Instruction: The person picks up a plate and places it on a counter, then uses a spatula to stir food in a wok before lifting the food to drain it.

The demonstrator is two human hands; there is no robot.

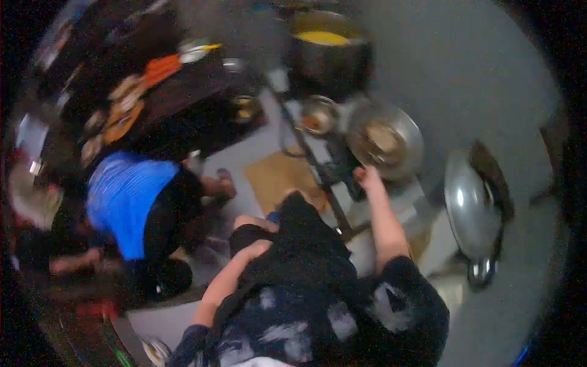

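A wide metal bowl [411,125] with pale and brown contents stands ahead on the right. My right hand [365,176] is stretched out to its near rim, the fingers closed there; blur hides the exact grip. My left hand [260,248] rests on my bent leg in dark clothing [306,238], fingers lying flat and nothing seen in them. Left of the wide bowl sits a smaller metal bowl [330,110] with something orange-brown inside. Between it and my legs lies a tan board or sheet [269,174] on the floor.
A large dark pot [327,64] with yellow contents stands at the back. On the right a shiny metal pan [468,205] leans by the wall. A person in a blue top [131,196] sits on the left, near a dark counter [189,92] with several items.
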